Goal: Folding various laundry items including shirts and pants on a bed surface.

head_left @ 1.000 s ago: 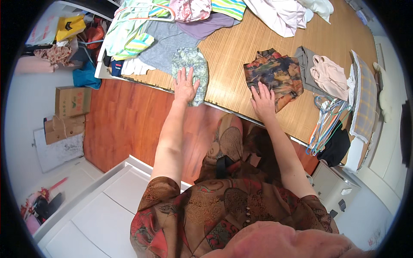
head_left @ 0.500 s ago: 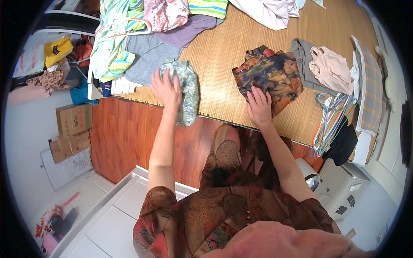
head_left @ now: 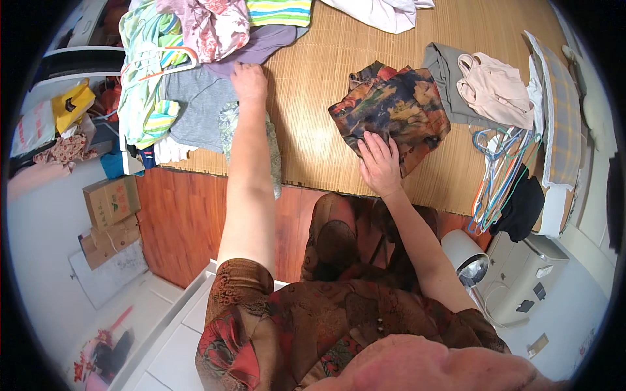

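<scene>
My left hand [head_left: 249, 83] reaches forward over the pile, its fingers curled at the lower edge of a purple garment [head_left: 270, 47]. Just left of that wrist lies a grey shirt [head_left: 195, 98]. A green patterned cloth [head_left: 272, 153] hangs partly over the mat's front edge, half hidden under my left forearm. My right hand [head_left: 379, 159] rests flat, fingers stretched, on the near side of a folded dark garment [head_left: 398, 111] with an orange and brown print.
A striped green garment [head_left: 140, 85] lies far left under a white and orange hanger [head_left: 176, 62], beside a pink floral garment [head_left: 212, 26]. Rightward are grey trousers [head_left: 447, 91], a pale pink top [head_left: 492, 91], several hangers [head_left: 499, 176] and a black cloth [head_left: 521, 212].
My left hand has left the green patterned cloth and moved forward to the purple garment, its fingers now curled. My right hand stays on the dark garment. The view has shifted slightly.
</scene>
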`<state>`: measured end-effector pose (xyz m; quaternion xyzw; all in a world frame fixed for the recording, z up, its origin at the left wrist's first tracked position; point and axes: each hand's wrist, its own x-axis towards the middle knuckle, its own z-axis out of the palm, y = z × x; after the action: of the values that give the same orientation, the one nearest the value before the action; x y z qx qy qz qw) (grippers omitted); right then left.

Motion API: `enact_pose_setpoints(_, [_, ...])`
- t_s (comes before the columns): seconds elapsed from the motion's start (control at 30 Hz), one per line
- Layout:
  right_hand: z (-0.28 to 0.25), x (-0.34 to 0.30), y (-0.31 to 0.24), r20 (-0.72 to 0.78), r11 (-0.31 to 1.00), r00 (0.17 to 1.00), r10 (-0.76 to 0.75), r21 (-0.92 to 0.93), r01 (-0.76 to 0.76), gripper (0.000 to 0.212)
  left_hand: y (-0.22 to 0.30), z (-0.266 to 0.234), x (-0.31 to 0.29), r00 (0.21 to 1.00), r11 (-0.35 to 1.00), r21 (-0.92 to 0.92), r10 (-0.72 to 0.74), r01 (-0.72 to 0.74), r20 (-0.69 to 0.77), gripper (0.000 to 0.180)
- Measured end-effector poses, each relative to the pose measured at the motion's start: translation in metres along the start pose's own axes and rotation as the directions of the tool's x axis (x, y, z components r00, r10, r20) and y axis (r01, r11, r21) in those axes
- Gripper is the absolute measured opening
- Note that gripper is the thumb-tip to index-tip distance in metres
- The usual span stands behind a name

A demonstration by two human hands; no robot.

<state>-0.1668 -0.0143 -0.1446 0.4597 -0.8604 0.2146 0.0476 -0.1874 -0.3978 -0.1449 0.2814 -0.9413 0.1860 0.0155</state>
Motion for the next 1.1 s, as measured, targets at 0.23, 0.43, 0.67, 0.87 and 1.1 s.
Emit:
enact_pose_setpoints(0.23, [0.002,-0.001,-0.002,-0.011,1.000,1.000,0.006,0.021,-0.006,0.042,-0.001,-0.037,0.019,0.863,0.782,-0.610,-0.215,-0.128,-0.456,0.013])
enact_pose_setpoints(0.43, [-0.002,-0.001,-0.001,-0.005,1.000,1.000,0.002,0.005,-0.002,0.043,0.025,-0.132,-0.004,0.881,0.414,-0.896,-0.351,-0.159,-0.318,0.016])
enact_pose_setpoints(0.67, [-0.014,0.000,0.000,0.015,0.999,1.000,0.019,0.041,-0.019,0.041,0.049,-0.224,-0.093,0.961,0.103,-0.957,-0.036,-0.270,-0.275,0.013])
enact_pose_setpoints(0.87, [-0.037,0.008,0.014,0.344,-0.106,0.761,0.550,0.933,-0.345,0.047,0.096,-0.273,-0.199,0.984,-0.273,-0.956,0.113,-0.104,-0.139,0.013])
enact_pose_setpoints(1.1, [-0.095,-0.011,0.044,0.580,-0.679,0.786,0.216,0.668,-0.306,0.053,0.106,-0.309,-0.297,0.893,-0.141,-0.969,0.379,-0.202,-0.241,0.011])
